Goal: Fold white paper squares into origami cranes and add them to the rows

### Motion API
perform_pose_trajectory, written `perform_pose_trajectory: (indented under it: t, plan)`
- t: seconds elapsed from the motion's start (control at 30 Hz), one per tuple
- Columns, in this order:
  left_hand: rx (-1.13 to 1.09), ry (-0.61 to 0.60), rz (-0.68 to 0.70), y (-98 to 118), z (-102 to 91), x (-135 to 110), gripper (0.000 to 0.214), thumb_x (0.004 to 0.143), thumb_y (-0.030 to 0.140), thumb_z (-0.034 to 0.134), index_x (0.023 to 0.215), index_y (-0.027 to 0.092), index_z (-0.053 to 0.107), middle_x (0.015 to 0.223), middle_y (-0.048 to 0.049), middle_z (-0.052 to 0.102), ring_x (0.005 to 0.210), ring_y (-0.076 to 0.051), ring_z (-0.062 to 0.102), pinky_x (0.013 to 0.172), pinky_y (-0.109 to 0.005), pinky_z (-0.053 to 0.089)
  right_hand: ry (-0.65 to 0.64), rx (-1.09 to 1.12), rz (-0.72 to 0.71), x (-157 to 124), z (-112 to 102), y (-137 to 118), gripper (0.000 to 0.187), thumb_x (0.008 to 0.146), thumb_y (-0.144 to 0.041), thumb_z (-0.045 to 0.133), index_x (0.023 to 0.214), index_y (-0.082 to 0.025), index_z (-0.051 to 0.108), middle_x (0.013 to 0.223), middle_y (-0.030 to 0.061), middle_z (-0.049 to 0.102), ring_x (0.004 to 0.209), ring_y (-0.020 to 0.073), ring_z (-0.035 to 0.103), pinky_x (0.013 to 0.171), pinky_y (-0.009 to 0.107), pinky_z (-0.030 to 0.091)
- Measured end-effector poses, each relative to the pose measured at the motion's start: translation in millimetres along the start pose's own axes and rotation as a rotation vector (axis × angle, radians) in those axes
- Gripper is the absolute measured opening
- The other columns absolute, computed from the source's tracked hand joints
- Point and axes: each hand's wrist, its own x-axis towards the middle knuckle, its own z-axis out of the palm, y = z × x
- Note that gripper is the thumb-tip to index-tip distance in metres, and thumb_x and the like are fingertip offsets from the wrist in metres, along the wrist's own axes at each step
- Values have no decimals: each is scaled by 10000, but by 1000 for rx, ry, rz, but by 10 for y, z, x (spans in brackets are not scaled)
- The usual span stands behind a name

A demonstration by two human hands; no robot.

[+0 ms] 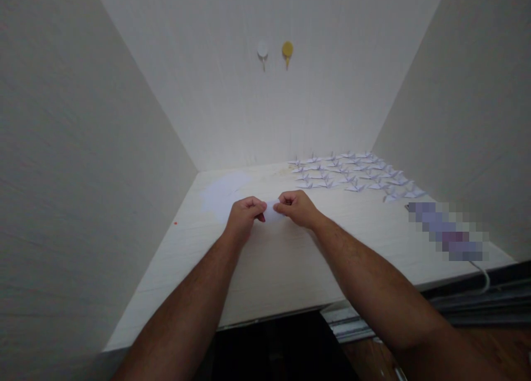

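A small white sheet of paper (pixel 271 212) is held up over the middle of the table, between my two hands. My left hand (pixel 245 215) pinches its left side between thumb and fingers. At the right side, my right hand (pixel 296 207) has its thumb and curled fingers closed on the same paper. Its lower edge and any creases are too faint to make out. Beyond my left hand, white paper sheets (pixel 226 188) lie spread flat. To the far right stand several folded paper cranes (pixel 354 185) in rows.
The white tabletop (pixel 265 281) is walled on three sides. A blurred-out object (pixel 446 231) with a white cable (pixel 483 276) lies near the right edge. A tiny orange speck (pixel 175 223) is on the left. One white hook (pixel 263 50) and one yellow hook (pixel 287 50) are on the back wall.
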Motion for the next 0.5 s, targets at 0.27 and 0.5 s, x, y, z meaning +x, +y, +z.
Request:
perform_pose_trajectory:
  t: [0.27,0.5]
  plan:
    - [-30,5,11,-59,-18,26,174,663,260,719,578,153,612,468,12,566,444,-87,469,478,-222,326,-60,30,86,-7,-45,-42,254,676,-371,660,602,-145,568,466,-50,473,434,59,351,447,210,255]
    - [-68,66,-12,-57,6,26,115,681,256,684,658,167,614,446,37,527,405,-93,436,421,-221,301,-13,9,72,21,-46,-29,187,703,-314,620,673,-129,622,519,-29,536,488,73,445,495,206,330]
